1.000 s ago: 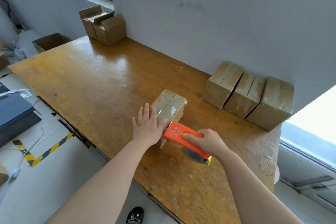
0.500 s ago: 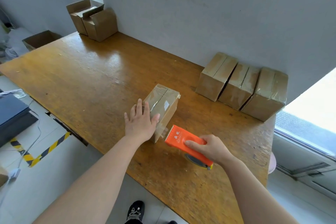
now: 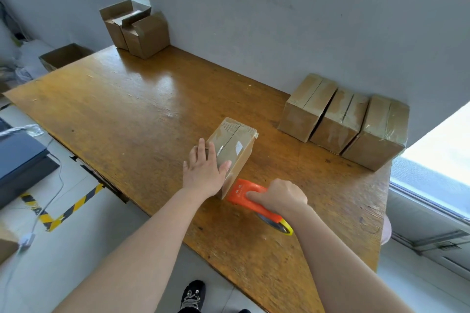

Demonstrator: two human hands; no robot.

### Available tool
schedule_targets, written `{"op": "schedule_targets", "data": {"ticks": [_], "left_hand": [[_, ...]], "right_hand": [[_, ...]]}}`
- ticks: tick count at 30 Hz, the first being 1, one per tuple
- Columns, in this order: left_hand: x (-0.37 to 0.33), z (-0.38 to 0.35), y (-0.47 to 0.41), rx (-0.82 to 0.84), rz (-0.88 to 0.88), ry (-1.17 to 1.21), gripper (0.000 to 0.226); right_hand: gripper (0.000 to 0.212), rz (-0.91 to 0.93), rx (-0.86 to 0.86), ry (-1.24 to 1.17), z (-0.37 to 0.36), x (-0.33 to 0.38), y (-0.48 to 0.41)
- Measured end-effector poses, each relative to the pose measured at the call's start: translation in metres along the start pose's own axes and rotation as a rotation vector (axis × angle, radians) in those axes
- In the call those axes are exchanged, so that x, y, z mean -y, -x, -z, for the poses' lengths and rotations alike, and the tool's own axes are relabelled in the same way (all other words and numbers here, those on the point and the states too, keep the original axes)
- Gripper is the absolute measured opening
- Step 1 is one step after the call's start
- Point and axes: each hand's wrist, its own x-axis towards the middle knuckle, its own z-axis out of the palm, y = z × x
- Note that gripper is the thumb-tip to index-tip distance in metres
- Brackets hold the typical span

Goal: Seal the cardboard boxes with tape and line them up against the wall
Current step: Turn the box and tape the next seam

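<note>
A small cardboard box [image 3: 235,141] with clear tape along its top seam lies on the wooden table [image 3: 142,109]. My left hand [image 3: 204,169] rests flat on the box's near end, fingers spread. My right hand [image 3: 278,197] grips an orange tape dispenser [image 3: 250,197], whose front edge touches the box's near face low down. Three taped boxes [image 3: 340,122] stand side by side against the grey wall at the right. Two boxes with raised flaps [image 3: 138,29] stand at the far left corner by the wall.
An open carton [image 3: 64,56] sits beyond the table's left end. A dark case [image 3: 20,160] lies on the floor at the left, beside yellow-black floor tape [image 3: 63,211]. The table's right end borders a window ledge [image 3: 429,193]. My shoe [image 3: 192,296] shows under the near edge.
The dispenser came off the box's top, swung clear half a second ago, and now presses against the box's near face lower down. My left hand stayed on the box.
</note>
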Motion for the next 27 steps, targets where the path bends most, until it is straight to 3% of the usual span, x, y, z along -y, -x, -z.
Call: {"op": "schedule_targets", "data": {"ticks": [16,23,27], "left_hand": [[0.001,-0.003,0.0,-0.012,-0.044,-0.004,0.074],[0.0,-0.004,0.0,0.003,-0.023,0.012,0.074],[-0.01,-0.002,0.009,0.015,-0.112,-0.032,0.073]], "right_hand": [[0.018,0.037,-0.081,0.294,0.027,0.07,0.006],[0.021,0.039,-0.133,0.34,0.021,0.076,0.008],[0.019,0.088,0.004,0.342,-0.02,0.078,0.016]]}}
